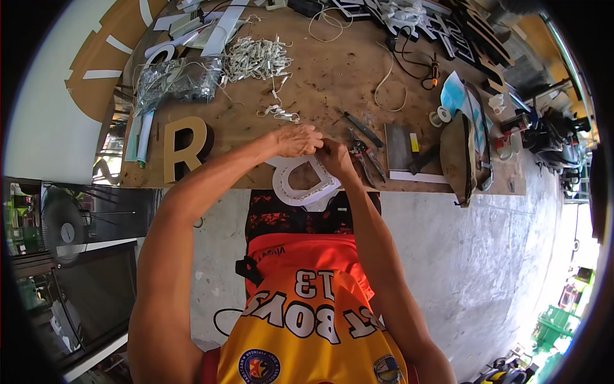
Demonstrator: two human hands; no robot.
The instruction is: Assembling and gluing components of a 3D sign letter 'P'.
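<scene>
Both hands meet over a white hollow letter shell (281,182) at the near table edge, with small white pieces set along its inside. My left hand (299,139) is closed in a pinch, its fingertips close to those of my right hand (334,158). The right fingers are also curled closed. Whatever the fingertips hold is too small or hidden to make out. Just beyond the left hand lies a short run of white LED modules (280,114) on wire, trailing from a tangled pile (256,59). Right of my right hand rest pliers (366,159) with some red on them.
A brown-faced cut-out letter (185,150) stands at left, near a clear plastic bag (182,80). Toward the right are a dark slim tool (363,130), a dark panel (400,147), a wire spool (440,116), an orange-tipped corded tool (435,73) and a brown pouch (459,157).
</scene>
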